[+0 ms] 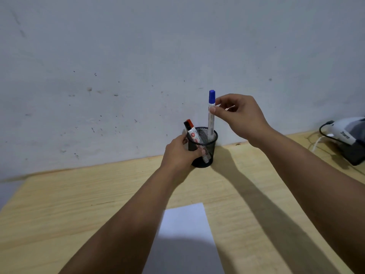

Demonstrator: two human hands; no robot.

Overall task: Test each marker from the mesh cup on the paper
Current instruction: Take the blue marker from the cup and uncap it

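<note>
A black mesh cup (210, 144) stands at the back of the wooden table, close to the wall. My left hand (180, 153) wraps around its left side. My right hand (240, 115) pinches a blue-capped white marker (211, 117) between thumb and fingers; the marker is upright with its lower end still inside the cup. Two more markers lean to the left in the cup, one with a red cap (192, 131) and one with a black cap (186, 124). A white sheet of paper (185, 234) lies near the table's front edge, between my forearms.
The pale wooden table (79, 204) runs up to a scuffed grey-white wall. At the far right sits a black and white device (349, 139) with a black cable and thin white cords trailing over the table.
</note>
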